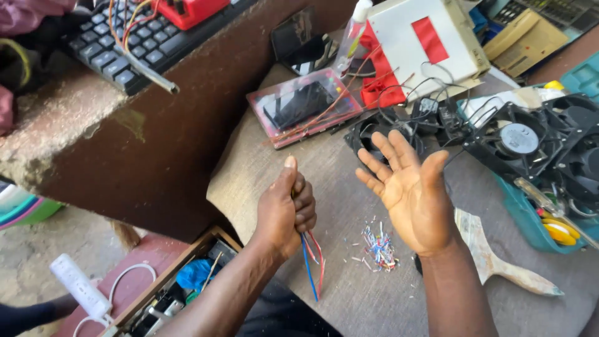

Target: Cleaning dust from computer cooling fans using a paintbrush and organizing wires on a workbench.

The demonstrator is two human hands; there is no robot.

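My left hand is closed in a fist around a small bundle of thin wires, red and blue, which hang down from below the fist over the grey worktable. My right hand is held up open, palm facing me, fingers spread, holding nothing. Between and below the two hands lies a little heap of coloured wire clippings on the tabletop.
Black cooling fans and a smaller fan sit at the right. A paintbrush lies beside my right wrist. A clear pink-edged case, a white and red box, a keyboard and an open drawer surround the space.
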